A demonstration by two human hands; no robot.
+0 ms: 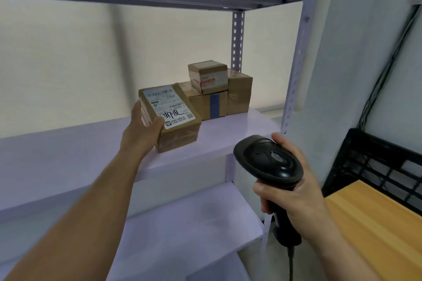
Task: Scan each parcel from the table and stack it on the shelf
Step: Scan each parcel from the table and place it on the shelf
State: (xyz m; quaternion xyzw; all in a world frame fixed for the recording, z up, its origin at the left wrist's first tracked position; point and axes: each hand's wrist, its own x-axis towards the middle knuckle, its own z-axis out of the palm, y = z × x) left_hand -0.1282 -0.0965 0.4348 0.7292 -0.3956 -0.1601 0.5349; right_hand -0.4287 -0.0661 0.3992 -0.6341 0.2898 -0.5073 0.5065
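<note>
Left hand holds the labelled parcel by its near left corner, thumb curled onto the top face beside the printed label and fingers up the left side. From the head view, the parcel sits at the front of the pale shelf board, tilted with the label towards us. Its lower edge looks to be on the board or just above it, and I cannot tell which. Just behind and to its right stands the stack already shelved: a blue-taped box, a third box touching it on the right, and a small box perched across the two.

Right hand is wrapped round the handle of the barcode scanner, held low, near the shelf's front edge and apart from the parcels. The wooden table and a black crate are off to the right.

To my eye the step is the set-down. It would go best by lowering the parcel flat first, then pushing it back from the lip until it sits beside the blue-taped box (gently, as the small box on top looks easy to nudge off). Only then should the thumb let go, with the scanner kept out of the way.
</note>
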